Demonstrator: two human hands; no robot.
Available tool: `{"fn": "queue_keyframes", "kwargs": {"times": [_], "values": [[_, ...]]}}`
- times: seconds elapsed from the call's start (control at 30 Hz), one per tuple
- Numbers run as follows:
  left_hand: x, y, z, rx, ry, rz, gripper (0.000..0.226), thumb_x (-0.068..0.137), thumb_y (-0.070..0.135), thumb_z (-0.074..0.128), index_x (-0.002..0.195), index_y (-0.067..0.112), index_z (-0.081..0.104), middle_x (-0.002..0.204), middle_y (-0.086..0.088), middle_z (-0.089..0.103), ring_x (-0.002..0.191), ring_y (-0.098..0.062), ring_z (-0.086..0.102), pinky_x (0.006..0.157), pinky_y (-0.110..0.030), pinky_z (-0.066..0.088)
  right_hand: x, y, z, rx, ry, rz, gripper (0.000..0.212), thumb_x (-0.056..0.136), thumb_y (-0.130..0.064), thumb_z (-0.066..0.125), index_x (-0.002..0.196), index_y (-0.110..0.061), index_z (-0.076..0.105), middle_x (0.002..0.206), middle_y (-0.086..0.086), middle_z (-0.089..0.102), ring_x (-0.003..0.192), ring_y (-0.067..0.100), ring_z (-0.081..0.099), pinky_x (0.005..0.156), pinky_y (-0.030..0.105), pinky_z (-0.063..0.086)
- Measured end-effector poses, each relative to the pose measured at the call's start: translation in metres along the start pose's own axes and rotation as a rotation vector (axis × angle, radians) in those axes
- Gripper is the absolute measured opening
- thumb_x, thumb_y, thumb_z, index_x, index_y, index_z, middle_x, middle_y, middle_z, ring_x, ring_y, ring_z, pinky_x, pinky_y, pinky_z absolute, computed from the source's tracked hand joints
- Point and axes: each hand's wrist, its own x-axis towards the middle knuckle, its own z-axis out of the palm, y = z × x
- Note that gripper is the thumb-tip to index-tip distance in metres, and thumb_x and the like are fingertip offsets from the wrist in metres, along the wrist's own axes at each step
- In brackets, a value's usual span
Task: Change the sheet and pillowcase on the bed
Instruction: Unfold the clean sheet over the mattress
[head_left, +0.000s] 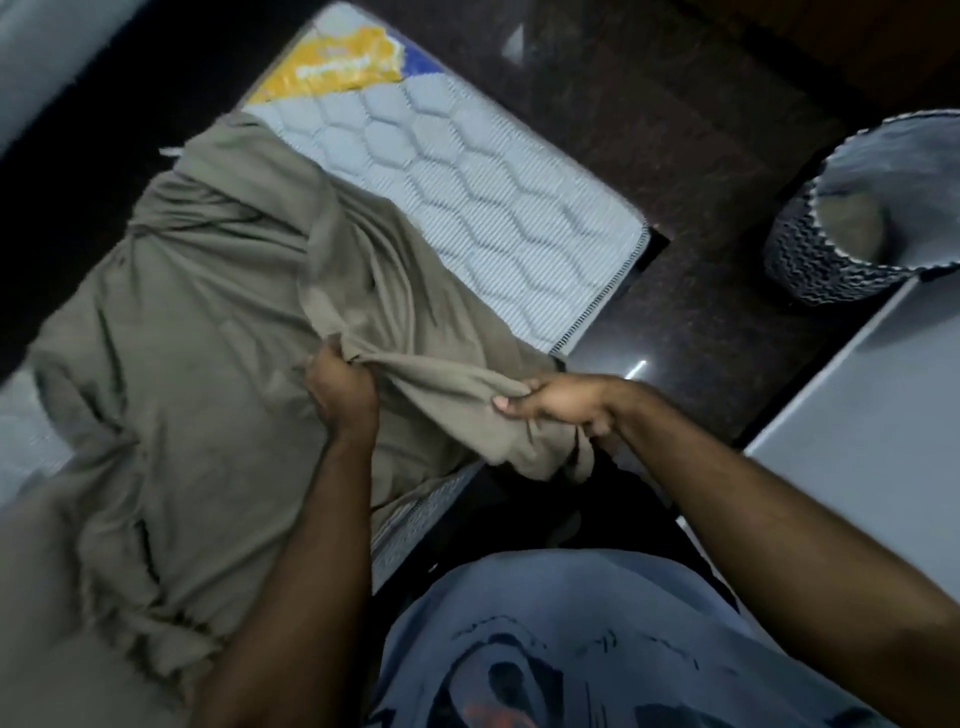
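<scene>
An olive-brown sheet (197, 364) lies bunched and wrinkled over most of the mattress (467, 197), whose pale quilted hexagon top is bare at the far corner. A yellow and blue label (343, 62) shows at that end. My left hand (340, 392) grips a gathered fold of the sheet near the mattress edge. My right hand (561, 408) clutches the sheet's edge just to the right, where the cloth hangs off the side. No pillow or pillowcase is in view.
A woven basket (841, 249) with a zigzag pattern stands on the dark floor (675, 130) at the right, with cloth inside. A grey flat surface (852, 426) runs along the right edge. My blue printed shirt (571, 649) fills the bottom.
</scene>
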Motion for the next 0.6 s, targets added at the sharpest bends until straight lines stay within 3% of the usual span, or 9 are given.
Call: {"fn": "queue_keyframes", "kwargs": {"times": [0.07,0.13,0.2,0.27,0.37,0.4,0.47,0.53,0.6], "values": [[-0.002,0.025,-0.005,-0.133,0.024,-0.041,0.028,0.100,0.015,0.053,0.122,0.004,0.067,0.115,-0.026,0.068,0.106,-0.041,0.062,0.086,-0.037,0.042,-0.003,-0.008,-0.008,0.172,-0.001,-0.024,0.019,0.101,-0.028,0.057,0.106,-0.014,0.069,0.095,0.003,0.077,0.086,0.017,0.073,0.076,0.029,0.060],[0.002,0.040,0.000,-0.306,-0.052,-0.120,0.044,0.094,0.010,0.051,0.137,0.011,0.058,0.128,-0.018,0.065,0.114,-0.035,0.061,0.092,-0.026,0.042,0.006,-0.015,-0.023,0.143,0.232,-0.074,0.022,0.101,-0.031,0.058,0.099,-0.014,0.070,0.092,0.006,0.076,0.091,0.028,0.073,0.080,0.036,0.060],[0.012,0.042,0.011,-0.450,-0.128,-0.136,0.068,0.080,0.020,0.046,0.147,0.036,0.045,0.135,-0.005,0.063,0.111,-0.033,0.065,0.098,-0.036,0.051,0.020,-0.016,-0.043,-0.074,0.542,-0.154,0.030,0.099,-0.040,0.057,0.108,-0.015,0.071,0.105,0.009,0.074,0.105,0.032,0.068,0.092,0.041,0.056],[0.011,0.044,0.023,-0.505,-0.237,-0.029,0.082,0.079,0.014,0.041,0.151,0.050,0.030,0.143,0.008,0.054,0.114,-0.022,0.065,0.095,-0.045,0.056,0.028,-0.018,-0.056,-0.261,0.738,-0.224,0.033,0.101,-0.036,0.053,0.122,-0.016,0.067,0.117,0.013,0.071,0.113,0.031,0.064,0.094,0.035,0.050],[-0.003,0.062,0.031,-0.544,-0.358,0.102,0.088,0.083,0.003,0.040,0.157,0.046,0.018,0.159,0.015,0.031,0.139,-0.010,0.044,0.115,-0.039,0.040,0.027,-0.017,-0.056,-0.305,0.877,-0.243,0.031,0.104,-0.031,0.048,0.128,-0.018,0.063,0.123,0.015,0.068,0.118,0.032,0.060,0.093,0.033,0.046],[-0.005,0.064,0.036,-0.588,-0.347,0.079,0.085,0.084,0.005,0.042,0.158,0.042,0.019,0.161,0.013,0.027,0.142,-0.011,0.041,0.118,-0.040,0.037,0.020,-0.017,-0.050,-0.302,0.829,-0.218,0.030,0.104,-0.035,0.047,0.125,-0.020,0.064,0.122,0.013,0.068,0.116,0.031,0.060,0.091,0.032,0.047],[-0.013,0.075,0.032,-0.794,-0.233,-0.054,0.073,0.088,0.008,0.046,0.158,0.021,0.029,0.159,-0.005,0.036,0.136,-0.017,0.048,0.115,-0.041,0.040,0.005,-0.015,-0.036,-0.409,0.467,-0.075,0.025,0.104,-0.043,0.047,0.111,-0.026,0.064,0.113,0.005,0.064,0.107,0.024,0.059,0.086,0.027,0.048],[-0.016,0.081,0.030,-1.072,0.063,-0.267,0.046,0.097,0.009,0.047,0.140,-0.006,0.048,0.130,-0.019,0.062,0.108,-0.017,0.066,0.096,-0.034,0.054,-0.015,-0.011,-0.022,-0.546,0.052,0.150,0.028,0.100,-0.048,0.055,0.112,-0.025,0.065,0.107,0.000,0.064,0.102,0.019,0.061,0.091,0.029,0.050],[-0.013,0.083,0.035,-1.330,0.206,-0.468,0.035,0.105,0.013,0.038,0.122,-0.011,0.058,0.103,-0.015,0.071,0.094,-0.022,0.071,0.083,-0.035,0.058,-0.024,-0.002,-0.015,-0.312,-0.228,0.284,0.030,0.098,-0.042,0.060,0.108,-0.015,0.069,0.100,0.002,0.072,0.094,0.018,0.069,0.089,0.032,0.056]]}}
